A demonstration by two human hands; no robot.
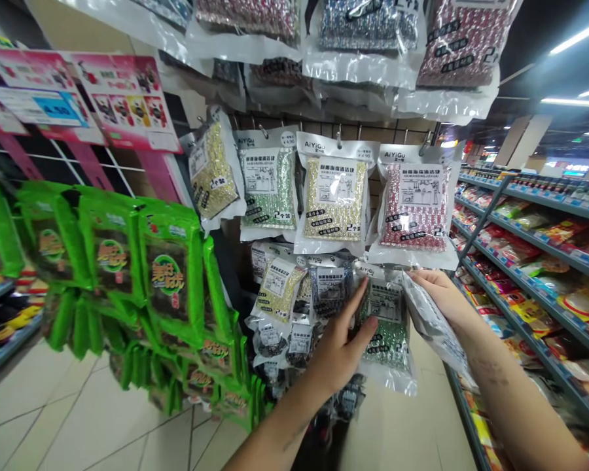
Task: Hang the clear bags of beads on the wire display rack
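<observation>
My right hand pinches the top edge of a silvery sponge pack, turned nearly edge-on so its front label cannot be read. Just left of it hangs a green sponge pack in a clear and grey bag. My left hand lies against the green pack's left side, index finger stretched up and thumb apart over its front; its other fingers are mostly hidden. Above both hands a pink sponge pack and a yellow sponge pack hang from hooks.
More sponge packs hang overhead on the rack. Bright green snack bags hang at the left under pink price signs. Along the right, a supermarket shelf holds packaged goods. Pale floor tiles show below.
</observation>
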